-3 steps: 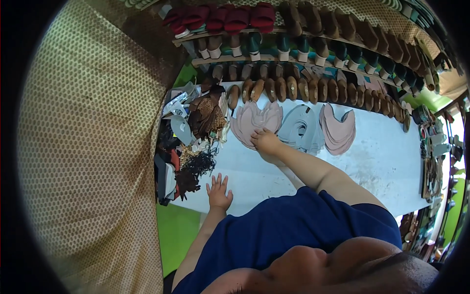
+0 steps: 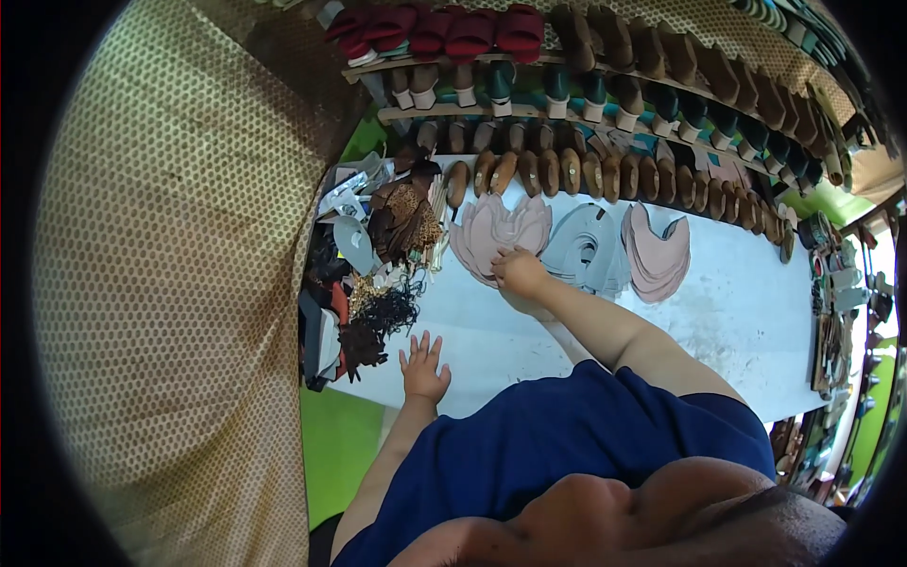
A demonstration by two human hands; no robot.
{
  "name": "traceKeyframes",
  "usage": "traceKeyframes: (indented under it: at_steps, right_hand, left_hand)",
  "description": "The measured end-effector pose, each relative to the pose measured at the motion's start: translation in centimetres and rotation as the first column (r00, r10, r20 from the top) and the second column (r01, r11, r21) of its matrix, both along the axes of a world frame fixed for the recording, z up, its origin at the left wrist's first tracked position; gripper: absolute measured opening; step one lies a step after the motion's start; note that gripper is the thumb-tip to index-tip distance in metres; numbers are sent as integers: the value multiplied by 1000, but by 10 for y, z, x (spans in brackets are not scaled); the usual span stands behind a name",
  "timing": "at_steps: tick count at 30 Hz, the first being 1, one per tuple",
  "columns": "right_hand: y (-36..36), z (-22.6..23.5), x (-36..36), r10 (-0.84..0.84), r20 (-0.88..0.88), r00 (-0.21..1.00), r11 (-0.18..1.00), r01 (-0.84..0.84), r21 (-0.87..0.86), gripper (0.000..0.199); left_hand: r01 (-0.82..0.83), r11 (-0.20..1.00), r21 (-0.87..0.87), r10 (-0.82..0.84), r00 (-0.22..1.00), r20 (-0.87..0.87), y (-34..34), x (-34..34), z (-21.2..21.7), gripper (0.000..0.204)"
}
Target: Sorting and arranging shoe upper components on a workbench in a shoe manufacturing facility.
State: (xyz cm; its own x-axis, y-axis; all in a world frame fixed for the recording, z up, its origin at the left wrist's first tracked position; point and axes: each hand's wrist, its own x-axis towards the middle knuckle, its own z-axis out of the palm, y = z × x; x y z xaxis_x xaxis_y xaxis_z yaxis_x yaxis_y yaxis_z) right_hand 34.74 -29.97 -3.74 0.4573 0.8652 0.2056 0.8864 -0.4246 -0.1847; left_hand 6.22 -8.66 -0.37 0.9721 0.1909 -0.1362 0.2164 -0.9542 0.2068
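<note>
My right hand (image 2: 521, 273) reaches across the white table and rests on the lower edge of a fanned stack of pale pink, curved shoe-upper pieces (image 2: 487, 231). Its fingers are stretched out and grip nothing I can see. Close to the right of that stack lie grey-blue curved pieces (image 2: 571, 248). Further right is another stack of pink U-shaped pieces (image 2: 654, 265). My left hand (image 2: 425, 370) lies palm down near the table's front left, fingers spread, holding nothing.
Scraps and strips (image 2: 383, 307), brown, black and leopard-patterned, heap along the table's left side. Brown shoe forms (image 2: 572, 172) line the back edge. Above them, shelves (image 2: 472, 104) carry heeled shoes and red slippers (image 2: 470, 34). A patterned curtain (image 2: 179, 283) hangs at left.
The whole view has shifted very slightly. Both hands stay in nearly the same places, the right one on the pink pieces.
</note>
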Motion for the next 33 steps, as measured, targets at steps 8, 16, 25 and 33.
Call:
traceKeyframes:
  at_steps: [8,16,25,33]
  right_hand:
    - [4,33,18,-232,-578,783,935,342,89,26]
    - [3,39,44,-171,-657,734,970,244,19,28]
    - [-7,46,128,-494,-614,615,729,679,93,25]
    - [-16,129,146,-591,-414,692,610,720,331,30]
  left_hand:
    - [-2,1000,-14,3,1000,27,1,-2,-2,66]
    - [1,1000,-28,0,999,34,3,-5,-3,66]
    - [12,1000,-6,-12,1000,26,3,-1,-3,67]
    - [-7,999,-32,8,1000,16,5,-5,-6,68]
